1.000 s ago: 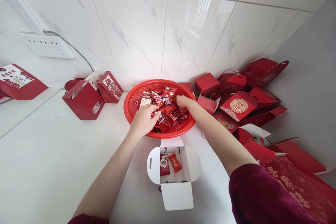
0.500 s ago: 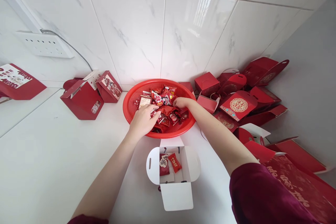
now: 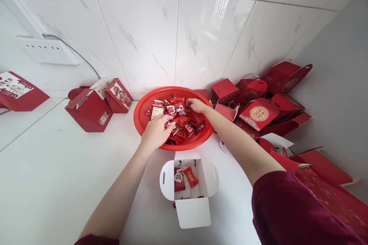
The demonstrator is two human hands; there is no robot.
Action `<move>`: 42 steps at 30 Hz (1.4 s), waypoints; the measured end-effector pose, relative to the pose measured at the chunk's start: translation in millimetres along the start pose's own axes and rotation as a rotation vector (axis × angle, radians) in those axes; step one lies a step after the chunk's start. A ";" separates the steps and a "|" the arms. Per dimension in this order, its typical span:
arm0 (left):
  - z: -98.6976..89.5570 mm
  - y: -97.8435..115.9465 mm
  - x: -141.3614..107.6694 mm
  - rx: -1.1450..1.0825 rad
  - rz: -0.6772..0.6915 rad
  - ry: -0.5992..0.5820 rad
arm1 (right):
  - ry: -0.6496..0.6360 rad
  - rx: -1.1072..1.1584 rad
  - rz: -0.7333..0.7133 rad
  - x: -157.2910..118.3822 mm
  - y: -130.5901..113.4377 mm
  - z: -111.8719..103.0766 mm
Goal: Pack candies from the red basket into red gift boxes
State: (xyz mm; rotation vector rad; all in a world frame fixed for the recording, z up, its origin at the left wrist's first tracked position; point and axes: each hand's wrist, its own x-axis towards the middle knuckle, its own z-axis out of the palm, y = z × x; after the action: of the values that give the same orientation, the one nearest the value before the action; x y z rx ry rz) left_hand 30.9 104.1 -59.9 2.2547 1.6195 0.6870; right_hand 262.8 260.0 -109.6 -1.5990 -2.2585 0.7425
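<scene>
Left hand (image 3: pixel 156 131): my fingers apart, on packets (image 3: pixel 177 109)
Right hand (image 3: pixel 197 106): inside basket's (image 3: pixel 184 147) right edge, grip unclear
Spill risk: hasty tugging

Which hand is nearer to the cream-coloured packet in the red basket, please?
The left. The left hand is right beside the cream-coloured packet, on its near side; the right hand is farther away, toward the red basket's right side.
</scene>
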 end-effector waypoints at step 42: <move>-1.4 1.1 -0.2 -0.008 -0.028 -0.050 | -0.432 0.160 0.460 -7.5 -32.3 3.7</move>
State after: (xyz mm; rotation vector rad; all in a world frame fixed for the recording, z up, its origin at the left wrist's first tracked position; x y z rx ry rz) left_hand 31.0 103.4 -58.2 2.2212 1.6196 0.6237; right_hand 238.0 243.8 -94.3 -2.0599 -2.0251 1.4702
